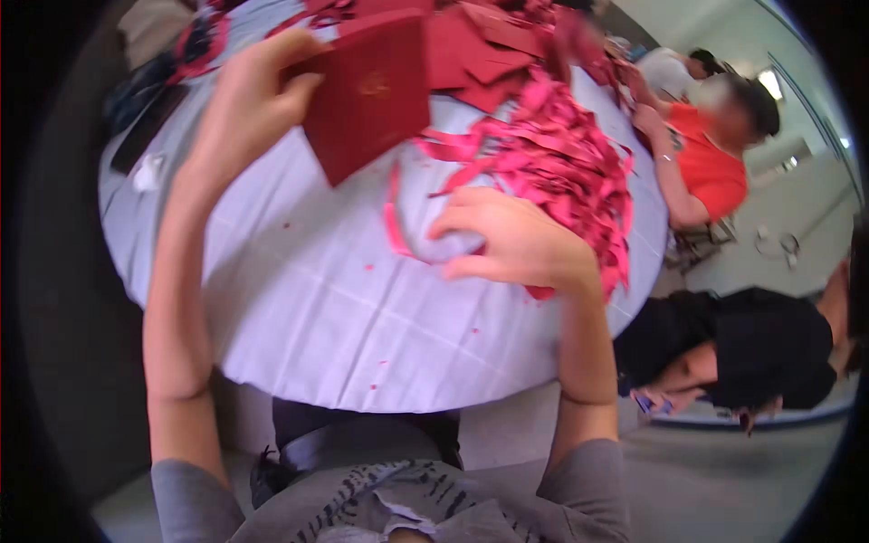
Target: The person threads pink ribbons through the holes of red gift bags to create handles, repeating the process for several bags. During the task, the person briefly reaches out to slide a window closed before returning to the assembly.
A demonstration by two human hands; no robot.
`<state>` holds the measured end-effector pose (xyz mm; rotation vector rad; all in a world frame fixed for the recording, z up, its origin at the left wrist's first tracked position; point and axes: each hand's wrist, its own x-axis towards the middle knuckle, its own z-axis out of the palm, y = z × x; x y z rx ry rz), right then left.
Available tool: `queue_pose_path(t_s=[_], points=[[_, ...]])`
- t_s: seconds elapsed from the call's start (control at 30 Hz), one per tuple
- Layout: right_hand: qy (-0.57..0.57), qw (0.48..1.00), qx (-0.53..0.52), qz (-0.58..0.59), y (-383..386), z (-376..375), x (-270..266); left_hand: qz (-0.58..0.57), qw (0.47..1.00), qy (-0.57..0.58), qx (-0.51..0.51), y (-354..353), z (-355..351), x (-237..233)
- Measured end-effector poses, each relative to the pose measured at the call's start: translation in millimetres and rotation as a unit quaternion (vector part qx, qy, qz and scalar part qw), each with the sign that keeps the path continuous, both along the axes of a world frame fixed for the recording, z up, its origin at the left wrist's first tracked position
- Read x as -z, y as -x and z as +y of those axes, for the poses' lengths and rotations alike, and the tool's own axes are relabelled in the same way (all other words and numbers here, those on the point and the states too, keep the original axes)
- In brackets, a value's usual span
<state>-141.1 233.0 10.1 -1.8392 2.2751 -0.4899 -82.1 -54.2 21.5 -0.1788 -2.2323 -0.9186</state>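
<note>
Pinched between the thumb and fingers of my left hand (258,104) is a dark red card (376,104) with a small gold mark on its front. It is raised above the white-covered table, at the upper middle of the view. My right hand (511,235) hovers low by the near side of a heap of pinkish-red strips (575,172), its fingers curled but apart and nothing visible between them. One loose strip (392,213) curves along the cloth toward my right thumb tip. Part of the heap is hidden behind that hand.
More red cards (484,50) lie in a stack at the far side of the round table (299,344). A dark flat object (149,131) and a crumpled white tissue (149,172) are at the left edge. A person in an orange-red shirt (711,163) sits at the right.
</note>
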Motion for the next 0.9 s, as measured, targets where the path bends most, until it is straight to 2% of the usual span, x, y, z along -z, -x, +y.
queue_pose_path(t_s=[0.1, 0.13, 0.23, 0.3, 0.33, 0.37, 0.4, 0.43, 0.47, 0.5, 0.57, 0.63, 0.67, 0.73, 0.77, 0.83, 0.9], points=[[-0.007, 0.997, 0.075, -0.011, -7, -9, -10, -0.068, 0.997, 0.001, -0.032, -8, 13, -7], [-0.007, 0.997, 0.075, -0.011, -8, -12, -7, -0.062, 0.998, -0.003, -0.024, -5, 12, -5], [0.057, 0.975, 0.211, -0.028, -17, -40, 7, -0.032, 0.999, 0.015, -0.029, -2, 11, 0], [-0.032, 0.958, 0.279, 0.054, -15, -60, 11, -0.053, 0.998, 0.024, -0.015, 2, 2, 7], [-0.04, 0.96, 0.272, 0.055, -13, -65, 12, -0.064, 0.998, -0.005, 0.021, 4, -2, 10], [-0.027, 0.965, 0.261, 0.029, -9, -69, 18, -0.076, 0.997, -0.001, 0.009, 3, -1, 9], [0.034, 0.969, 0.244, 0.004, -5, -75, 31, -0.008, 1.0, -0.021, 0.009, 8, -6, 19], [0.027, 0.969, 0.245, 0.014, 2, -85, 43, -0.031, 0.998, -0.036, 0.035, 18, -26, 32], [-0.01, 0.952, 0.303, 0.032, 8, -97, 56, -0.026, 0.998, -0.049, 0.037, 24, -40, 44], [0.005, 0.951, 0.305, 0.053, 10, -101, 66, -0.01, 0.999, -0.025, 0.027, 33, -61, 57], [0.046, 0.95, 0.306, -0.033, 10, -90, 57, -0.018, 0.999, 0.031, -0.009, 32, -62, 54], [0.091, 0.948, 0.284, -0.111, 21, -82, 62, -0.024, 0.999, 0.009, 0.02, 38, -68, 58], [0.155, 0.942, 0.236, -0.18, 25, -76, 63, -0.015, 1.0, 0.006, 0.024, 38, -67, 57], [0.238, 0.874, 0.219, -0.362, 11, -59, 34, -0.022, 0.999, 0.035, 0.016, 36, -62, 53], [0.305, 0.735, 0.144, -0.588, 6, -53, 27, -0.006, 0.999, 0.028, 0.027, 36, -59, 53], [0.335, 0.621, 0.092, -0.702, -5, -36, -1, -0.013, 0.999, 0.004, 0.045, 34, -50, 50], [0.344, 0.588, 0.058, -0.73, 0, -30, -3, -0.055, 0.994, -0.055, 0.077, 28, -37, 42]])
